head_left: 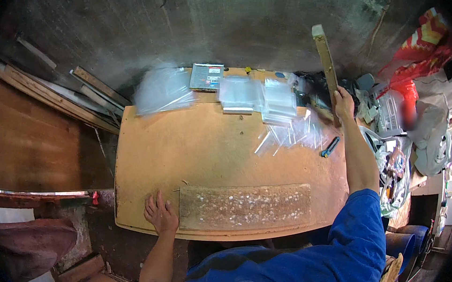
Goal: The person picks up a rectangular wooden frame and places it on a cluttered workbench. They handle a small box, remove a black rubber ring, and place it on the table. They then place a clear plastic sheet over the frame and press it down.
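Observation:
My right hand (344, 102) is closed round the lower part of a long wooden stick (325, 57), which stands up at the right back of the table (210, 147). My left hand (161, 213) lies flat on the tabletop near the front left, fingers spread. Just beside it, along the front edge, is a worn wooden board (242, 205) with many pale flecks over its surface. Several stacks of clear plastic sleeves (240, 93) sit along the back. A loose, fanned pile of clear plastic pieces (295, 132) lies nearer the right hand.
A utility knife (330, 147) rests near the right edge. A dark flat box (207, 76) lies between the sleeve stacks. Planks (44, 95) lean at the left. Plastic bags (397, 163) and a red bag (417, 49) crowd the right side. A bare wall (200, 25) stands behind.

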{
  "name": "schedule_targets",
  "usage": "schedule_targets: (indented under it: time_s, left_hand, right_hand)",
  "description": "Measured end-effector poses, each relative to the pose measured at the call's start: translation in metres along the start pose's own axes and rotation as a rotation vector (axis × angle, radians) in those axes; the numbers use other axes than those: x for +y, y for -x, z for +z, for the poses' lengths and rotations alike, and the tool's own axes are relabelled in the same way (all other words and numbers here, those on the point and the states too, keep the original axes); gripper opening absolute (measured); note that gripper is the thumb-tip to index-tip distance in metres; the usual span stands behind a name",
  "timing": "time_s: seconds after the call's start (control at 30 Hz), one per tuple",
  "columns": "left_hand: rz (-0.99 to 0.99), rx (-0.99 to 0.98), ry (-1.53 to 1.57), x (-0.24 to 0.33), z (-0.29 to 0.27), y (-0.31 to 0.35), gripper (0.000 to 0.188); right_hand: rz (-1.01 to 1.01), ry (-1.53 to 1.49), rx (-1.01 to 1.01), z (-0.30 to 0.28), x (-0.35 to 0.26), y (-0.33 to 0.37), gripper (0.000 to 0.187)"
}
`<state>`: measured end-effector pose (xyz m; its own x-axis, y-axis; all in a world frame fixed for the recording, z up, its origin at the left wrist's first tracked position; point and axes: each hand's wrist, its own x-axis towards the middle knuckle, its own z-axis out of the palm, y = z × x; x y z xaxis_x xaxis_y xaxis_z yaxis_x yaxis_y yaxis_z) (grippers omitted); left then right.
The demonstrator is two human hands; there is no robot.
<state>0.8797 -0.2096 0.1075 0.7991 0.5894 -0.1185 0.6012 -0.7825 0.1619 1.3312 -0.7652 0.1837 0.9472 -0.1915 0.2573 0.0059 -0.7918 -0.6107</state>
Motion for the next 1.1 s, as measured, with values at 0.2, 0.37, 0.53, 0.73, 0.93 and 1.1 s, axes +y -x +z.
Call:
schedule_targets:
  time_s: [0.2, 0.37, 0.53, 0.73, 0.93, 1.1]
  left_hand:
    - [0.025, 0.063, -0.022, -0.003, 0.003, 0.002, 0.053]
    - [0.026, 0.079, -0.011, -0.003, 0.003, 0.004, 0.053]
    - [0.066, 0.131, 0.047, -0.01, 0.006, 0.008, 0.051]
    - [0.089, 0.143, 0.085, -0.016, 0.011, 0.009, 0.047]
    - [0.124, 0.152, 0.171, -0.018, 0.007, 0.012, 0.046]
    - [0.177, 0.163, 0.198, -0.02, 0.003, 0.018, 0.051]
  right_hand:
    - [-0.196, -0.463, 0.018, -0.023, -0.083, 0.082, 0.031]
    - [-0.508, -0.244, -0.143, -0.049, -0.141, 0.232, 0.025]
    - [-0.471, -0.119, -0.424, -0.038, -0.149, 0.362, 0.027]
    - [-0.546, 0.155, -0.469, -0.018, -0.133, 0.433, 0.034]
    - [-0.607, 0.192, -0.494, 0.011, -0.134, 0.451, 0.037]
    - [-0.55, 0.144, -0.511, 0.016, -0.137, 0.455, 0.044]
